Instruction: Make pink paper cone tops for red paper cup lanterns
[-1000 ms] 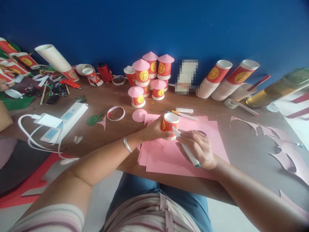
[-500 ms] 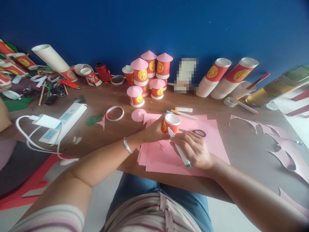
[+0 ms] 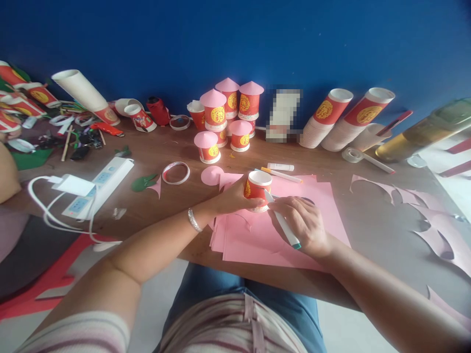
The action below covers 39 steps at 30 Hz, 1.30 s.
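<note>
My left hand [image 3: 230,198] is wrapped round a red paper cup [image 3: 257,189] with a yellow emblem, standing rim-down on a stack of pink paper sheets [image 3: 324,206]. My right hand [image 3: 303,223] grips a white marker [image 3: 285,226] with a green end, its tip against the cup's right side near the paper. A dark drawn ring on the pink paper is mostly hidden behind my right hand.
Several red cups with pink cone lids [image 3: 215,110] stand at the back by the blue wall. Stacks of cups [image 3: 331,120] lie to the right. A white power strip [image 3: 97,186], tape rings [image 3: 175,172], spare markers [image 3: 281,174] and pink offcuts [image 3: 423,215] lie around. Another person's arm [image 3: 7,171] shows at far left.
My right hand moved the marker round the cup: toward the near side half a second ago, now back at its right side. The drawn ring, seen then, is covered again.
</note>
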{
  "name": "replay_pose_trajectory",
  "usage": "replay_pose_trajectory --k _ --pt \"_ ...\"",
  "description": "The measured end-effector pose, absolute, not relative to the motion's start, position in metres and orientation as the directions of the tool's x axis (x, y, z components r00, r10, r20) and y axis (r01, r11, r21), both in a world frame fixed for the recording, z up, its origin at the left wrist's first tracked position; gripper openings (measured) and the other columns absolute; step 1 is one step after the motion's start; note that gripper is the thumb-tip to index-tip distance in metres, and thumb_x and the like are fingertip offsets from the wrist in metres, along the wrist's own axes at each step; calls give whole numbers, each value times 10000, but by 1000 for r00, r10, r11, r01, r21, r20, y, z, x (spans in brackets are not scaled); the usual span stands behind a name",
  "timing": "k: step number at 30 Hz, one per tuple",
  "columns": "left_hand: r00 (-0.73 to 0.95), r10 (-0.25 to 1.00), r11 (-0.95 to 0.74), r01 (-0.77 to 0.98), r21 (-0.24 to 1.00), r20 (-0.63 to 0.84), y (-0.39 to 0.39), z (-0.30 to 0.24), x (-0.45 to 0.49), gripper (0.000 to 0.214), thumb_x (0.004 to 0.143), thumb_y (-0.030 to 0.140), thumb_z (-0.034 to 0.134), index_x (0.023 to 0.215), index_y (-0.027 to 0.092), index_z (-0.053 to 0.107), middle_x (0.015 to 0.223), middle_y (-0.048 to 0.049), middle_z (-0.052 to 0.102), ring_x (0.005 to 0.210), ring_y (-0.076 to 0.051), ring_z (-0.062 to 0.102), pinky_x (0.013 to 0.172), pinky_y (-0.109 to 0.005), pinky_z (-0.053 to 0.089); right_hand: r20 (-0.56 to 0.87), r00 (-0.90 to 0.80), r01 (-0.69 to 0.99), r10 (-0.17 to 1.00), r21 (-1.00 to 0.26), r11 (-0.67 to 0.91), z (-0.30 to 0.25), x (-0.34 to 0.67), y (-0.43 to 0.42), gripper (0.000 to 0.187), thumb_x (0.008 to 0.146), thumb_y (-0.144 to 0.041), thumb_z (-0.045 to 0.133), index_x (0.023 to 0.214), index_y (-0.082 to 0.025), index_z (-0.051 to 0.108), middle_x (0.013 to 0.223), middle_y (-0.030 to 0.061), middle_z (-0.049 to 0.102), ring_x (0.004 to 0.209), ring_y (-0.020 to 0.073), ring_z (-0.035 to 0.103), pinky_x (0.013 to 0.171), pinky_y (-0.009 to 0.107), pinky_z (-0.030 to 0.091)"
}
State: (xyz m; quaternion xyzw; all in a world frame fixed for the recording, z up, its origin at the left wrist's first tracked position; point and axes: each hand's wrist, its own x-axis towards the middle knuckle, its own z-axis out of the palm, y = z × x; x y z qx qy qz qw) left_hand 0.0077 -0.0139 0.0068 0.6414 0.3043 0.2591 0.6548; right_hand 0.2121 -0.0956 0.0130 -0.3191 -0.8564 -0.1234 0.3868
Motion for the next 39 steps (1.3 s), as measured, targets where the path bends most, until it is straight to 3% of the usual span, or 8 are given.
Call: replay_pose_trajectory --k 9,13,19,27,35,39 --pt "762 647 148 -98 984 -21 -9 11 7 378 765 303 827 1025 158 593 941 -45 667 849 -151 628 719 -259 510 735 -449 652 508 -119 749 14 217 -95 275 938 -31 531 1173 -167 579 889 73 716 747 187 683 627 307 535" --pt "763 646 166 -113 980 -21 -10 13 7 424 736 328 856 1024 152 600 923 -48 672 841 -156 636 715 -264 513 749 -430 652 503 -127 747 13 216 -95 276 921 -53 604 1173 -162 580 892 78 722 742 192 683 630 310 541" --pt "759 651 145 -84 986 -31 -9 11 5 408 751 359 842 1001 151 596 860 -27 643 792 -138 598 697 -258 492 716 -453 621 532 -175 764 13 216 -96 268 929 -42 538 1161 -168 580 895 72 717 742 189 686 637 309 536" --pt "759 651 112 -78 991 -14 -6 7 4 441 752 399 837 1019 144 594 878 -25 622 801 -141 572 716 -272 474 723 -462 626 514 -146 766 17 210 -98 227 918 -43 573 1099 -181 575 824 43 692 659 158 648 587 277 497" --pt "777 629 102 -75 992 -6 -5 9 2 440 749 360 840 1038 156 579 907 -28 629 809 -140 579 703 -262 477 703 -470 612 533 -176 771 9 217 -97 258 906 -37 546 1125 -164 595 877 61 710 701 173 666 615 297 509" --pt "782 623 85 -53 995 -11 -6 12 3 405 757 363 816 1024 155 593 919 -44 655 817 -157 609 720 -286 496 759 -468 624 452 -79 778 14 213 -98 254 886 -39 614 1111 -155 608 822 46 692 663 162 646 602 291 516"
